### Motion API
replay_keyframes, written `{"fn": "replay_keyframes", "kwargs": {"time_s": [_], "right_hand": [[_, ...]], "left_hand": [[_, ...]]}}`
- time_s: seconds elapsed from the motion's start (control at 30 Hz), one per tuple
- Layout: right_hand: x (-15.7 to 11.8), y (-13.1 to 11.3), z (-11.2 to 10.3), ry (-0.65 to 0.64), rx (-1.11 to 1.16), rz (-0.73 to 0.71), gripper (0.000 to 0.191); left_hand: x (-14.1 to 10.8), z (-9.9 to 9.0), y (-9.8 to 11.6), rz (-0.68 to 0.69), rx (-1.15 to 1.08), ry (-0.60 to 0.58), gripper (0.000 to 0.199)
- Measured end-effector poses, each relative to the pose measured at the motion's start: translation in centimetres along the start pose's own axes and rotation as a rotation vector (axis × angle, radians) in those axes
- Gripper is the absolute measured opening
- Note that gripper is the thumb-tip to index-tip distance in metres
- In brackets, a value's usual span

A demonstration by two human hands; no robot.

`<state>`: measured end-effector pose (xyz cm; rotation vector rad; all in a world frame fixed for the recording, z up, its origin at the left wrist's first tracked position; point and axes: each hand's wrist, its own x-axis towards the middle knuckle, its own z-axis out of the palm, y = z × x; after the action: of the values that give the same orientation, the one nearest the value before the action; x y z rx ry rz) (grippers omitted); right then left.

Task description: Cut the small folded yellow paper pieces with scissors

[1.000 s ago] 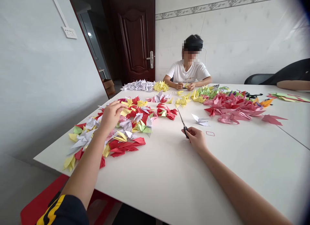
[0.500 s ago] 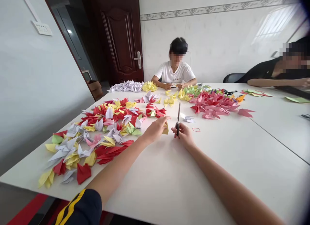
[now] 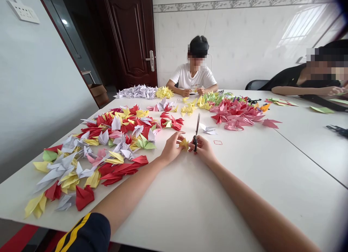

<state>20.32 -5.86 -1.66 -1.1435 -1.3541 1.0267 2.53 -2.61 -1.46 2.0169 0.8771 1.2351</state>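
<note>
No text, label, brand, number or sign could be read from where one stood in the room. The wall socket panel (image 3: 23, 12), the cardboard box (image 3: 98, 89) by the doorway, the door handle (image 3: 151, 60), the scissors (image 3: 195, 139) and the yellow folded paper (image 3: 184, 144) showed no legible marking. Any marks present were too small or too blurred to resolve.

Dark sleeve (image 3: 88, 233), yellow stripes (image 3: 73, 232), bare forearms (image 3: 127, 198)

Origami cranes (image 3: 116, 134) lie heaped across the white table (image 3: 244, 187), a co-worker (image 3: 193, 78) sitting beyond.
</note>
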Motion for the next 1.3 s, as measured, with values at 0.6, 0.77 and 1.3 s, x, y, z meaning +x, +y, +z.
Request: {"fn": "replay_keyframes", "kwargs": {"time_s": [0.6,0.77,1.3], "right_hand": [[0.0,0.4,0.2,0.092,-0.098,0.002,0.038],[-0.1,0.5,0.3,0.103,-0.111,-0.009,0.038],[-0.3,-0.1,0.4,0.068,-0.172,0.062,0.039]], "left_hand": [[0.5,-0.4,0.4,-0.059,-0.025,-0.046,0.028],[0.5,-0.5,0.7,-0.063,-0.001,-0.053,0.024],[1.0,-0.8,-0.9,-0.143,-0.048,0.158,0.043]]}}
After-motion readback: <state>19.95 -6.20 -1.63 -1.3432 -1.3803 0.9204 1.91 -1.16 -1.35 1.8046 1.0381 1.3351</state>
